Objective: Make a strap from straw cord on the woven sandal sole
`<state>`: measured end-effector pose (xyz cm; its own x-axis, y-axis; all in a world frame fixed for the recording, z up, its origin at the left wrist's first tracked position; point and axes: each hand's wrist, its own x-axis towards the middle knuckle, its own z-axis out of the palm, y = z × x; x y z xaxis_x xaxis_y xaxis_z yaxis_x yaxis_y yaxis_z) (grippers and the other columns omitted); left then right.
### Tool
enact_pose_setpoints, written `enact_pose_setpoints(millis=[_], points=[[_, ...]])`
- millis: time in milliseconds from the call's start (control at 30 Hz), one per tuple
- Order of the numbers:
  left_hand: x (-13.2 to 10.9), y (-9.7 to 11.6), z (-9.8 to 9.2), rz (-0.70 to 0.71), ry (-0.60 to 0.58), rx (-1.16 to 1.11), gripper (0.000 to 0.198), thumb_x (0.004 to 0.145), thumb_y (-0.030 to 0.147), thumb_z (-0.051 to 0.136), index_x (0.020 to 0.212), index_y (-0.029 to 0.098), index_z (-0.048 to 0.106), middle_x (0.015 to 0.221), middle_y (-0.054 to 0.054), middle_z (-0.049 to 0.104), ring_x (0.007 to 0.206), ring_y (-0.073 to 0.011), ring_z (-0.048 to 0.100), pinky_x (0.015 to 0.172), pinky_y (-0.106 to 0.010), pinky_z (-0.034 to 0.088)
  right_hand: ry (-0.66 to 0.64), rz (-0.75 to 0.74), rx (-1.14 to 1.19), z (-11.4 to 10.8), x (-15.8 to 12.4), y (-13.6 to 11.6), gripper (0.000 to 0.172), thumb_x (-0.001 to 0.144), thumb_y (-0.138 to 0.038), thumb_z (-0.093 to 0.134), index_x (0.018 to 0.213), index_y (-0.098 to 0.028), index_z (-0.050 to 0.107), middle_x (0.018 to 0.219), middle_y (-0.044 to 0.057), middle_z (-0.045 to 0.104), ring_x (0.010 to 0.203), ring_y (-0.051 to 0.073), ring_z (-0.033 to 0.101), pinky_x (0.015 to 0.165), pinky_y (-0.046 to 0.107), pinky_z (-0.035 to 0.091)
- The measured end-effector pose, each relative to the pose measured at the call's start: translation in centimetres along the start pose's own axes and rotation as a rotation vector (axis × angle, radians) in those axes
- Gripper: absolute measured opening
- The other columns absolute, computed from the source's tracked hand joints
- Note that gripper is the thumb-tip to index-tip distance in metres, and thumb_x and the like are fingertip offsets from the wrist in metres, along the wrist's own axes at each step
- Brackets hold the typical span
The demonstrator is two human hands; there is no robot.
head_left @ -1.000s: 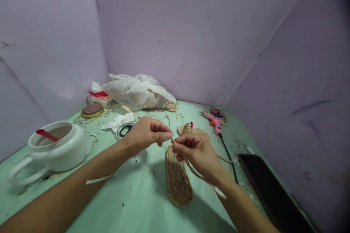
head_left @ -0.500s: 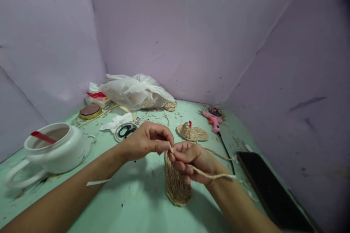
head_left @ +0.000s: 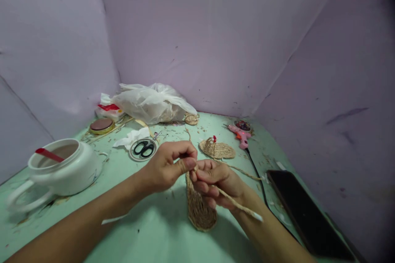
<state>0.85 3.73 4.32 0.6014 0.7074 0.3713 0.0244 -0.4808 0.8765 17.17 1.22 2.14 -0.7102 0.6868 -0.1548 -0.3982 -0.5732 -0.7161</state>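
My left hand (head_left: 173, 166) and my right hand (head_left: 217, 181) meet over the table, each with thumb and fingers pinched on a braided straw-coloured cord (head_left: 236, 202). One length of it crosses my right palm and ends in a white tip over the wrist. Behind the right hand another stretch of cord (head_left: 243, 171) runs across the tabletop. Under my hands lies a long oval woven sole (head_left: 202, 213), its upper end partly covered by my fingers. Just beyond sits a small woven slipper (head_left: 219, 151) with a red decoration on its strap.
At the left stands a white pot (head_left: 74, 172) with a red stick. Black-handled scissors (head_left: 143, 148) rest on a round lid. A pink glue gun (head_left: 240, 134) and a black phone (head_left: 304, 209) lie right. A plastic bag (head_left: 154, 104) sits against the back wall.
My left hand has shifted slightly down and closer to the right, uncovering the scissors. The cord's white-tipped end has swung lower over my right wrist.
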Motion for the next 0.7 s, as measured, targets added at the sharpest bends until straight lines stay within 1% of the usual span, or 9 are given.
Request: enact_pose_setpoints(millis=[67, 133, 167, 200, 267, 333, 400, 567, 700], points=[[0.5, -0.6, -0.6, -0.091, 0.020, -0.095, 0.030, 0.079, 0.041, 0.051, 0.087, 0.013, 0.056, 0.075, -0.002, 0.052, 0.053, -0.0082, 0.046, 0.053, -0.024, 0.038, 0.171, -0.104, -0.121, 0.1, -0.1, -0.3, 0.020, 0.061, -0.025, 0.074, 0.064, -0.011, 0.059, 0.046, -0.004, 0.056, 0.029, 0.001, 0.039, 0.034, 0.013, 0.046], [0.9, -1.2, -1.2, -0.144, 0.096, -0.179, 0.040, 0.081, 0.042, 0.047, 0.109, 0.014, 0.052, 0.090, -0.005, 0.053, 0.051, -0.0064, 0.047, 0.055, -0.025, 0.039, 0.319, -0.197, -0.224, 0.3, 0.0, -0.5, 0.022, 0.059, -0.025, 0.075, 0.059, -0.012, 0.057, 0.045, -0.004, 0.057, 0.030, 0.002, 0.042, 0.033, 0.014, 0.045], [1.1, -1.5, -1.4, -0.160, 0.144, -0.187, 0.041, 0.082, 0.042, 0.045, 0.112, 0.015, 0.051, 0.093, -0.005, 0.053, 0.050, -0.0059, 0.047, 0.056, -0.025, 0.039, 0.370, -0.220, -0.261, 0.3, 0.0, -0.6, 0.024, 0.057, -0.025, 0.076, 0.058, -0.012, 0.056, 0.045, -0.003, 0.058, 0.030, 0.003, 0.042, 0.033, 0.015, 0.044], [1.2, -1.6, -1.6, -0.177, 0.186, -0.167, 0.039, 0.083, 0.042, 0.043, 0.109, 0.014, 0.054, 0.089, -0.004, 0.055, 0.050, -0.0061, 0.046, 0.056, -0.025, 0.039, 0.407, -0.226, -0.289, 0.3, 0.1, -0.6, 0.024, 0.056, -0.026, 0.076, 0.057, -0.013, 0.055, 0.044, -0.003, 0.058, 0.030, 0.003, 0.042, 0.033, 0.015, 0.044], [1.2, -1.7, -1.5, -0.229, 0.215, -0.077, 0.037, 0.083, 0.043, 0.042, 0.090, 0.011, 0.061, 0.067, -0.001, 0.054, 0.049, -0.0081, 0.045, 0.055, -0.024, 0.037, 0.463, -0.227, -0.336, 0.4, 0.2, -0.7, 0.025, 0.054, -0.027, 0.076, 0.057, -0.013, 0.055, 0.044, -0.003, 0.057, 0.030, 0.003, 0.042, 0.033, 0.016, 0.042], [1.1, -1.5, -1.2, -0.280, 0.176, 0.037, 0.040, 0.082, 0.045, 0.042, 0.070, 0.012, 0.060, 0.051, 0.001, 0.048, 0.049, -0.0101, 0.044, 0.052, -0.023, 0.034, 0.517, -0.225, -0.409, 0.4, 0.4, -0.5, 0.024, 0.055, -0.028, 0.074, 0.057, -0.013, 0.055, 0.045, -0.003, 0.057, 0.031, 0.004, 0.043, 0.033, 0.016, 0.040], [0.9, -1.4, -0.7, -0.325, 0.118, 0.157, 0.044, 0.080, 0.047, 0.042, 0.057, 0.013, 0.056, 0.046, 0.002, 0.045, 0.047, -0.0104, 0.042, 0.047, -0.022, 0.030, 0.579, -0.238, -0.516, 0.5, 0.6, -0.3, 0.022, 0.056, -0.027, 0.072, 0.056, -0.014, 0.055, 0.044, -0.003, 0.056, 0.032, 0.005, 0.045, 0.033, 0.017, 0.037], [0.8, -1.7, 0.3, -0.361, 0.058, 0.397, 0.041, 0.076, 0.043, 0.046, 0.045, 0.015, 0.043, 0.042, 0.005, 0.030, 0.044, -0.0083, 0.029, 0.044, -0.022, 0.020, 0.694, -0.363, -0.783, 0.5, 1.2, 0.7, 0.016, 0.062, -0.025, 0.066, 0.055, -0.016, 0.055, 0.048, -0.004, 0.052, 0.041, 0.006, 0.044, 0.039, 0.019, 0.039], [0.9, -1.9, 0.1, -0.314, 0.068, 0.296, 0.038, 0.075, 0.037, 0.047, 0.044, 0.016, 0.037, 0.044, 0.005, 0.027, 0.045, -0.0072, 0.026, 0.044, -0.022, 0.021, 0.614, -0.305, -0.932, 0.5, 0.5, -0.2, 0.016, 0.068, -0.028, 0.062, 0.060, -0.015, 0.060, 0.052, -0.001, 0.055, 0.045, 0.008, 0.048, 0.044, 0.022, 0.040]])
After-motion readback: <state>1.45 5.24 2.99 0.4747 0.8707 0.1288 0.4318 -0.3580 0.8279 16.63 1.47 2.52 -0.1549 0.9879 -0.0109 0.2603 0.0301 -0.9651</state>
